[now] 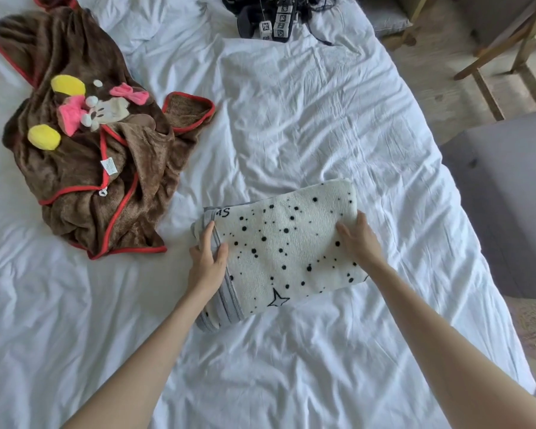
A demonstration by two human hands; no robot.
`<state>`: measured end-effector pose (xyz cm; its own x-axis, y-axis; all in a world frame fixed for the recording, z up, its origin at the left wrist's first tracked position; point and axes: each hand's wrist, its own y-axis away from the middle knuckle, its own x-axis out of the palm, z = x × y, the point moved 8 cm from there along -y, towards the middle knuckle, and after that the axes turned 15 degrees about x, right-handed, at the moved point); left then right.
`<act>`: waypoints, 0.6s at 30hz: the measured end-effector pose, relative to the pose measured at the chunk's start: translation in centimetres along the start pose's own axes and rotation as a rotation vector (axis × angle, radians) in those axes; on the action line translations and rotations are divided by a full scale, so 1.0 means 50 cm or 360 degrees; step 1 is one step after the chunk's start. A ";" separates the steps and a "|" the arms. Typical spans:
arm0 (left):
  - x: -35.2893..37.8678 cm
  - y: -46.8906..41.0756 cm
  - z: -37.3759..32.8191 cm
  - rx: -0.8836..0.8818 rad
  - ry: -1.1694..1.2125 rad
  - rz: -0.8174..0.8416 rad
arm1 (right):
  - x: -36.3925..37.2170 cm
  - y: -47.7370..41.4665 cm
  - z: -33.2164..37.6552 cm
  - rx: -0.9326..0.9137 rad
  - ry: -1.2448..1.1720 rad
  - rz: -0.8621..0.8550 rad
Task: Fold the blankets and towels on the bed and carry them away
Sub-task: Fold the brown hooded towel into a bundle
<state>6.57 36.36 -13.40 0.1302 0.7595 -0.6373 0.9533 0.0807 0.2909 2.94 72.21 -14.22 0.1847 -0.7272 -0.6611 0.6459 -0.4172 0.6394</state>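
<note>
A cream blanket [279,252] with black dots and a grey border lies folded into a thick rectangle in the middle of the white bed [291,119]. My left hand [206,258] grips its left grey edge, with the thumb on top and the fingers along the side. My right hand [358,239] rests flat on the blanket's right part with its fingers spread. A brown hooded towel [84,168] with red trim, yellow ears and pink bows lies crumpled and unfolded at the left of the bed.
Black gear with white tag markers [276,17] lies at the head of the bed. A grey upholstered seat [508,196] stands close to the bed's right edge. A wooden chair frame [508,57] stands on the floor at the far right.
</note>
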 end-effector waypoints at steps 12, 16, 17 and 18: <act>-0.152 -0.045 -0.030 0.0133 -0.0186 -0.0090 | 0.038 0.149 0.204 -0.0629 0.0350 -0.0445; -0.223 -0.054 0.018 0.0060 -0.0229 -0.0191 | 0.150 0.203 0.282 -0.0839 0.0419 -0.0258; -0.242 -0.054 0.034 0.0056 -0.0239 -0.0209 | 0.179 0.217 0.301 -0.0891 0.0423 -0.0218; -0.261 -0.053 0.051 0.0051 -0.0253 -0.0225 | 0.207 0.231 0.321 -0.0945 0.0423 -0.0180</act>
<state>3.03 24.59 -7.65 0.0337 0.6305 -0.7755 0.9729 0.1568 0.1697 0.43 51.13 -7.36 0.2192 -0.5056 -0.8344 0.9567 -0.0565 0.2855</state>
